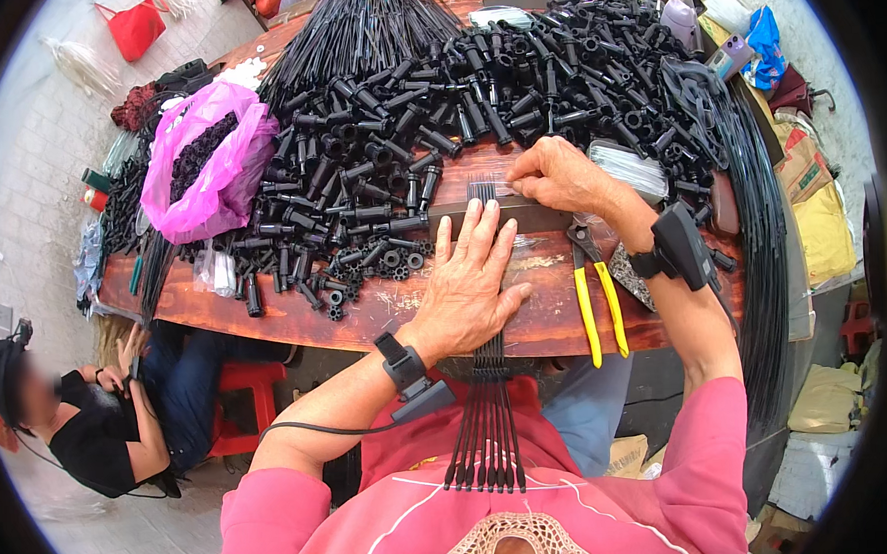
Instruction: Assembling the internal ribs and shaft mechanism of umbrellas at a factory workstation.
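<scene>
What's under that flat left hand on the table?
The left hand presses on a row of thin black cables, which run off the table edge toward the person. The stretch beneath the palm is hidden.

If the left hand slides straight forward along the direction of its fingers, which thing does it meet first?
Most likely the dark flat bar under the fingertips of the left hand, then the heap of black plastic sockets beyond; depth is hard to judge.

A reddish wooden table [297,318] stands on pale tiled floor [24,186] (a red stool [242,385] beneath).
</scene>
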The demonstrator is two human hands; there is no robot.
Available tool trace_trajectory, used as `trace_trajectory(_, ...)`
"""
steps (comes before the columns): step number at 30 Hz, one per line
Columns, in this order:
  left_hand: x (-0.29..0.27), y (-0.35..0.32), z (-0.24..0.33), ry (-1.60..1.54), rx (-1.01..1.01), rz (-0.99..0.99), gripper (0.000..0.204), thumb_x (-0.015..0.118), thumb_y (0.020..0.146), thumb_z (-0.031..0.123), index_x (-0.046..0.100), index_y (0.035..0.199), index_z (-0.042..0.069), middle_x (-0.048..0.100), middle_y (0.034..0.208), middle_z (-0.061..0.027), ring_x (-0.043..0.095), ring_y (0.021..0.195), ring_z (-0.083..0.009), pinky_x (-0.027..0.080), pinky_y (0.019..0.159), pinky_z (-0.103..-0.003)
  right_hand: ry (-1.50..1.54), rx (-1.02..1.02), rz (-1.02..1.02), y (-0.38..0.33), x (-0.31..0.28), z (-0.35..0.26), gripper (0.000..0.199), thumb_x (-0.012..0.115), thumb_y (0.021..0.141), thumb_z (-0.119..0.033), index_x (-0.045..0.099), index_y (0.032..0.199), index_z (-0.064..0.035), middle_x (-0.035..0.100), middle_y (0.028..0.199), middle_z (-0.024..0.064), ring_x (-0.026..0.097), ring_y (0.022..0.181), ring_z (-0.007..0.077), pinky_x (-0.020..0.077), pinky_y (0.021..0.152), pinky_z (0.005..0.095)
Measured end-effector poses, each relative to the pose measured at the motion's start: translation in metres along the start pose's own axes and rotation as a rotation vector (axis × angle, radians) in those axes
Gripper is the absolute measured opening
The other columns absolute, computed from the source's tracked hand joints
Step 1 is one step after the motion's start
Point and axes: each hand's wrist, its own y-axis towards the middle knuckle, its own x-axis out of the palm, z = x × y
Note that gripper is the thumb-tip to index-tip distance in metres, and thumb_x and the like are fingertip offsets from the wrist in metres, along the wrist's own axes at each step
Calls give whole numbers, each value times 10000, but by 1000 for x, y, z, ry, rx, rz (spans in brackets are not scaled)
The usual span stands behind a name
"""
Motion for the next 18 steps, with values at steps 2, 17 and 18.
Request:
trace_trajectory(2, 0, -1, -1, 17, 17, 16, 745, 638, 860, 379, 366, 1418, -33, 211, 1539, -246, 140, 1460, -393, 88, 1164, -561, 24, 13, 6, 0, 0, -4, 258, 617, 746, -74, 701, 965, 33, 691, 766, 195, 668, 681, 215, 517, 662, 339)
trace_trajectory(17, -1, 2, 1, -14, -5, 1, 747, 653, 859, 361, 358, 1436, -10, 213, 1538, -248, 141, 1459, -394, 94, 1168, -547, -122, 51, 103, 17, 16, -10, 247, 675, 690, -146, 725, 883, 0, 688, 790, 203, 681, 765, 346, 538, 711, 401)
trace_trajectory(18, -1, 1, 1, -15, -5, 7, 747, 653, 859, 361, 358, 1436, -10, 213, 1538, -248, 141, 1459, -394, 94, 1168, -547, -110, 26, 182, 12, 15, -11, 277, 700, 686, -168, 722, 906, -1, 690, 799, 199, 682, 771, 341, 536, 710, 399)
